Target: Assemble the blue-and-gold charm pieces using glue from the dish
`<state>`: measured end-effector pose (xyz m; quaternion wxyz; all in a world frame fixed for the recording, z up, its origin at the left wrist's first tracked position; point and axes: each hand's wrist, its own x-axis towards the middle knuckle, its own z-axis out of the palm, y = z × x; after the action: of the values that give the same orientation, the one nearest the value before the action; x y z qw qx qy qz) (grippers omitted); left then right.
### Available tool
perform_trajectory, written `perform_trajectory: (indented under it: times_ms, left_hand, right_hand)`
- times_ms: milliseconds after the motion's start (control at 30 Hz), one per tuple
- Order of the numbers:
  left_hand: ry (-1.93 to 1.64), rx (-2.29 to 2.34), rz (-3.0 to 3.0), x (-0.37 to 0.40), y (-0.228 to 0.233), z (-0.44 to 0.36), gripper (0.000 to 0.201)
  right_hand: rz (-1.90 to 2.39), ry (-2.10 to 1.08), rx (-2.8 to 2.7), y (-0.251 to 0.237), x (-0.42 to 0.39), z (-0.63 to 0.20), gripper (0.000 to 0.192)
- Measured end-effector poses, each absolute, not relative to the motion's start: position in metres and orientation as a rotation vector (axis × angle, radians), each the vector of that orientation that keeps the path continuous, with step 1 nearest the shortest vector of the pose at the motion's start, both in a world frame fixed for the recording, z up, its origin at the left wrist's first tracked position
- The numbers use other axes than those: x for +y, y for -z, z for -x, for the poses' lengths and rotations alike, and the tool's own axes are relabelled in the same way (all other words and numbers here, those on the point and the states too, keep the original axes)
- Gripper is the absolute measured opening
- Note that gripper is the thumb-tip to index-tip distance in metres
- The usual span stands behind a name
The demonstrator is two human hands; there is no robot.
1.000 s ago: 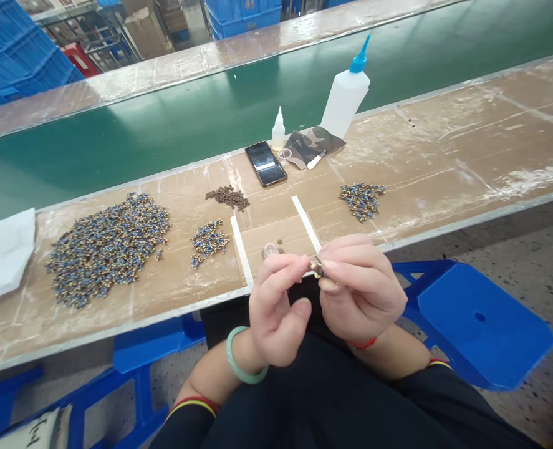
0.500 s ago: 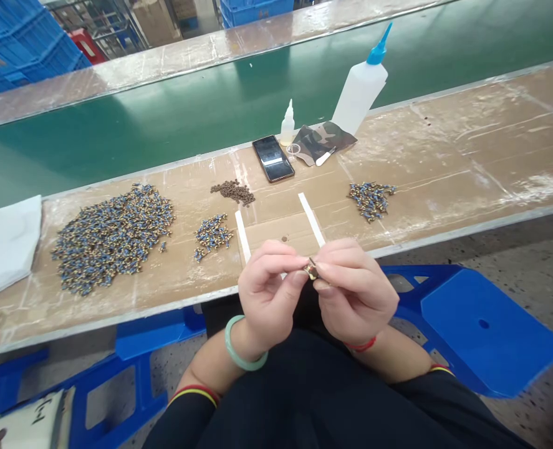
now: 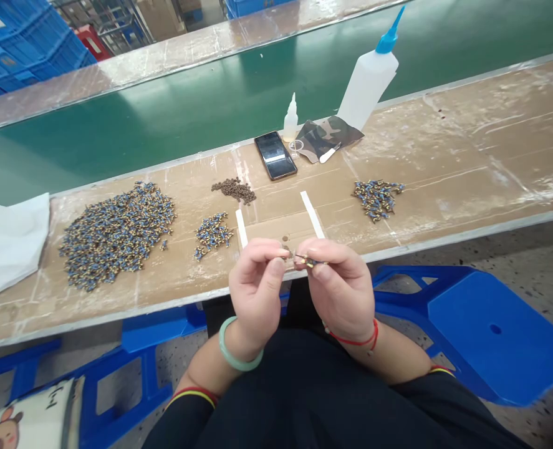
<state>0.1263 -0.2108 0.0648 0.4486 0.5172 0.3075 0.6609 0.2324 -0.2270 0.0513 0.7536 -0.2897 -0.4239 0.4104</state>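
My right hand [image 3: 344, 290] pinches a small blue-and-brass metal part [image 3: 310, 262] between thumb and fingers, over the bench's front edge. Just left of it, my left hand [image 3: 256, 296] has thumb and forefinger pressed together; a tiny bit shows at the tips, too small to name. A narrow gap separates the two hands. Beyond them on the bench lie a small pile of similar blue-and-brass parts [image 3: 213, 231], a large pile of them [image 3: 117, 234] at left and another small pile [image 3: 376, 198] at right. Small brown discs [image 3: 235, 189] lie heaped behind, and one brown disc [image 3: 285, 238] sits between two white strips.
At the bench's back are a phone [image 3: 276, 154], a small dropper bottle [image 3: 291, 118], a large white bottle [image 3: 368, 87] with a blue nozzle, a camouflage cloth [image 3: 332, 134] and a white-handled tool [image 3: 328, 154]. Blue stools [image 3: 500, 337] stand below. White sheeting [image 3: 12, 243] lies far left.
My hands have come apart slightly; earlier their fingertips met around the part. The part now stays in my right hand, turned to lie more sideways. The view has shifted a little.
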Motion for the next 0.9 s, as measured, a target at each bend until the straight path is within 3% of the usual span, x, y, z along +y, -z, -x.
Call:
perform_trajectory:
  times_ms: [233, 467, 567, 700, 900]
  left_hand:
    - [-1.588, 0.971, -1.379, -0.202, -0.054, -0.104, 0.014]
    - [-0.844, 1.554, -2.029, -0.175, -0.028, -0.034, 0.017]
    - [-0.656, 1.598, -2.1, -0.168, -0.021, -0.024, 0.019]
    - [-0.777, 1.486, -2.094, -0.166, -0.025, -0.025, 0.019]
    - [-1.263, 1.323, -1.719, -0.19, -0.029, -0.049, 0.017]
  right_hand:
    - [0.683, -0.957, -0.77, -0.043, -0.23, -0.233, 0.006]
    - [0.952, -0.87, -0.757, -0.02, -0.235, -0.263, 0.015]
    - [0.997, -0.913, -0.758, -0.013, -0.235, -0.265, 0.017]
    - [0.957, -0.982, -0.704, -0.013, -0.231, -0.257, 0.02]
    - [0.804, -1.213, -0.627, -0.024, -0.232, -0.244, 0.025]
